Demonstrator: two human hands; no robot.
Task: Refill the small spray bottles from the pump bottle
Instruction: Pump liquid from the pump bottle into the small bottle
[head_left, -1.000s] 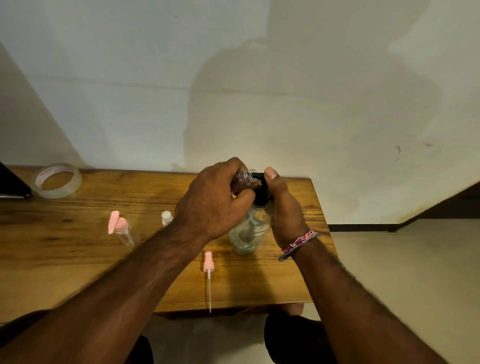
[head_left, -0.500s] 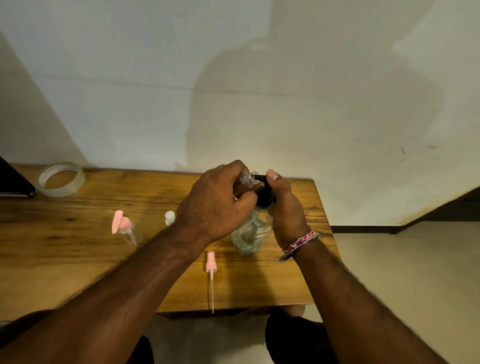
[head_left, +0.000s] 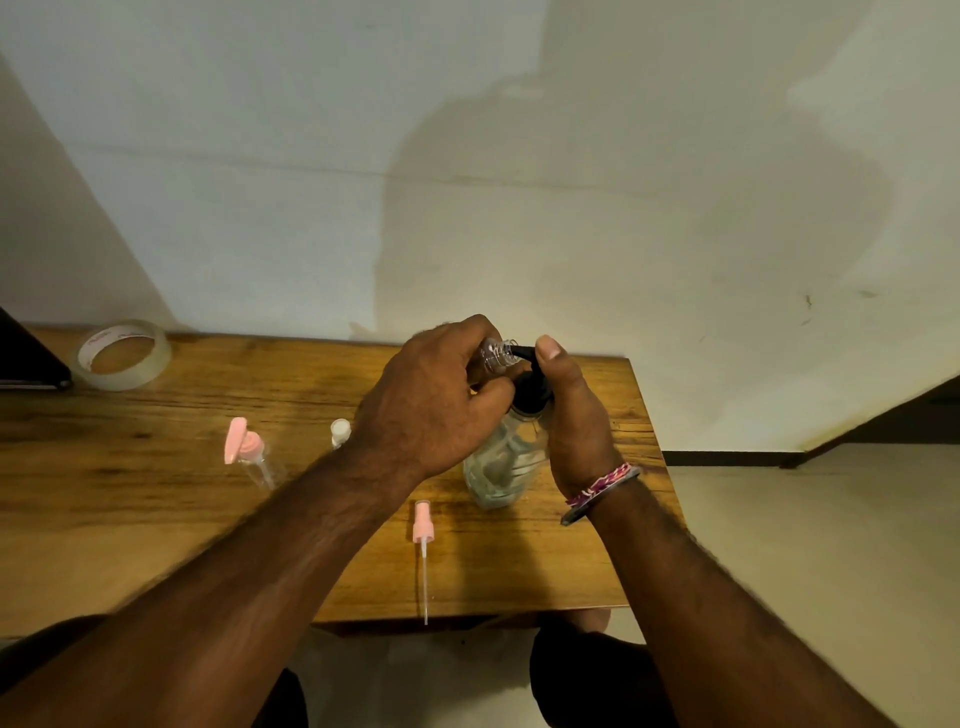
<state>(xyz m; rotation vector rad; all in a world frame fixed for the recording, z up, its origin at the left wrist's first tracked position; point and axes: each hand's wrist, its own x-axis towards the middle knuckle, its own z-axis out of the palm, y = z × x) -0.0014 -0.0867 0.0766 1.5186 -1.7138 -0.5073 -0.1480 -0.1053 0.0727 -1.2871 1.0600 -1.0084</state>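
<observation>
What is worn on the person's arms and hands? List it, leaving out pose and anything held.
Both forearms are bare, with no sleeves or gloves. The left hand shows no rings or bands. At the wrist of the right hand sit a pink-and-white woven thread band and a thin grey metal bangle just behind it.

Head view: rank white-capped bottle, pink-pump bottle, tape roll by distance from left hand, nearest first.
From the left hand:
1. White-capped bottle, just left of the wrist.
2. Pink-pump bottle, further left, mid-table.
3. Tape roll, far left, at the back edge near the wall.
</observation>
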